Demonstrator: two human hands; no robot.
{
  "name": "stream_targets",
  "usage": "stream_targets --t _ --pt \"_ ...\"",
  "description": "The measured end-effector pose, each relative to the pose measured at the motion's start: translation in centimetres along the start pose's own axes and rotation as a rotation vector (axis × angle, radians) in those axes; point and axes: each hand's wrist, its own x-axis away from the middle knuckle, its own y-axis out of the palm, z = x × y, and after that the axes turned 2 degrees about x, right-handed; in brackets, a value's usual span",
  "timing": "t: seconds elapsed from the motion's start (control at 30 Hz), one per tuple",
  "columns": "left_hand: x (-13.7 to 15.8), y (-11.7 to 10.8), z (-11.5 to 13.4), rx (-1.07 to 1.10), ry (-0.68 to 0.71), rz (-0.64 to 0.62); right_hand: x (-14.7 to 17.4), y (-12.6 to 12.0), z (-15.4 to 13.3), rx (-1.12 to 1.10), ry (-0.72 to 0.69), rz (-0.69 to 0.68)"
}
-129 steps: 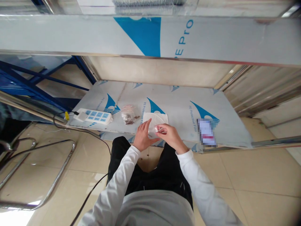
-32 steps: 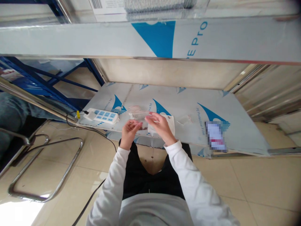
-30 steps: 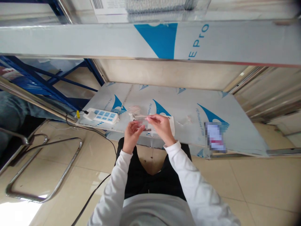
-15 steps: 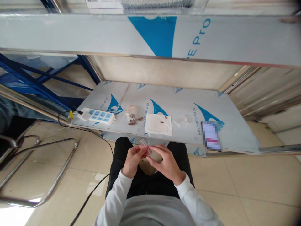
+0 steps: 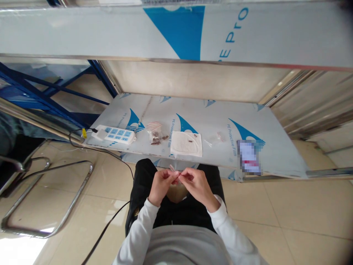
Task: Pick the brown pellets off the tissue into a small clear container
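Left hand and right hand pinch small clear bag, fingertips nearly meeting. Bag pokes just past left fingertips. Step seems fingering bag's edge; calls for steady opposing pinch. White packet lies beyond fingertips.

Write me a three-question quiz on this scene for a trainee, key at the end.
1. True or false: in the picture, the phone lies to the right of the white sheet.
2. What lies between the power strip and the white sheet?
A. A metal chair
B. Clear plastic packaging by small brown pieces
C. A yellow tag
3. Where are the left-hand grip and right-hand grip relative to the near edge of the film-covered table?

Key:
1. True.
2. B.
3. On the person's side of that edge, close together above the lap, with a clear plastic piece showing at the left-hand grip.
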Motion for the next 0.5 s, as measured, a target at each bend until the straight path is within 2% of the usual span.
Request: stream_targets --t 0.1,0.17,0.33,0.5 --pt "0.0 0.3 -0.2 -0.233 0.101 0.09 0.4 0.8 0.4 0.031 0.017 0.105" --pt "0.0 0.4 -0.2 -0.296 0.155 0.094 0.6 1.3 0.7 0.017 0.031 0.165" --pt "0.0 0.5 0.0 -0.047 0.156 -0.057 0.6 1.5 1.3 -0.066 0.043 0.222" --pt "0.2 0.8 0.6 0.028 0.131 -0.064 0.7 0.7 0.7 -0.032 -0.055 0.148"
